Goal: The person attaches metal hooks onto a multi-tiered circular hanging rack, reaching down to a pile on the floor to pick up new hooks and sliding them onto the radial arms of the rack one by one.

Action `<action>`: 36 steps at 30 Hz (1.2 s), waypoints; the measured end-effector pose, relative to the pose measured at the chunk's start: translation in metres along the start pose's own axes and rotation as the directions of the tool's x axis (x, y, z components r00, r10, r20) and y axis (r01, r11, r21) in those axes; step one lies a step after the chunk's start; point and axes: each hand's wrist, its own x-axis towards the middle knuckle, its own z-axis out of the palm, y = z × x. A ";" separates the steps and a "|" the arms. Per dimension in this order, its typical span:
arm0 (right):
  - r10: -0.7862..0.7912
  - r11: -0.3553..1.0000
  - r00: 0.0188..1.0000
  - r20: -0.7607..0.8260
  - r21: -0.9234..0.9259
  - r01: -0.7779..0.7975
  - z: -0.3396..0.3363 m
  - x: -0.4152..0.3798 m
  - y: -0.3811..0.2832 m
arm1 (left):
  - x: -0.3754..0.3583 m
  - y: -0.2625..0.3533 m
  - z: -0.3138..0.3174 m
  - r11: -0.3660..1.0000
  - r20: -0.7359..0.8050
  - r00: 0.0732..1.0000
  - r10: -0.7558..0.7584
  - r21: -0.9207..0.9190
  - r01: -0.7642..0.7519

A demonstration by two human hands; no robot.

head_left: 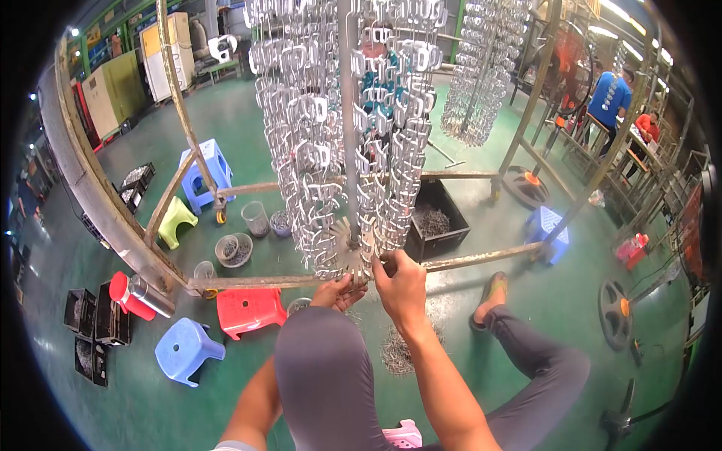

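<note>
Inspecting foot of pole (349, 120): left hand (334, 293) was just left of it, right hand (401, 289) just right, near each other, fingers curled at lowest hooks; firm hold on any piece could not be told. Metal hooks (400, 197) hung in tiers around pole. Step in hand was judged close fingertip work on bottom tier; next move was judged to call for light touch, clear of neighbouring hooks

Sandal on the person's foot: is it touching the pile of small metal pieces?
Apart. In the head view, green floor shows between the sandal and the pile.
</note>
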 end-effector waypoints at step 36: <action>-0.277 0.912 0.908 -0.315 0.212 0.352 -0.080 0.134 -0.157 | 0.045 -0.018 0.012 0.981 0.044 0.996 0.078 -0.180 -0.069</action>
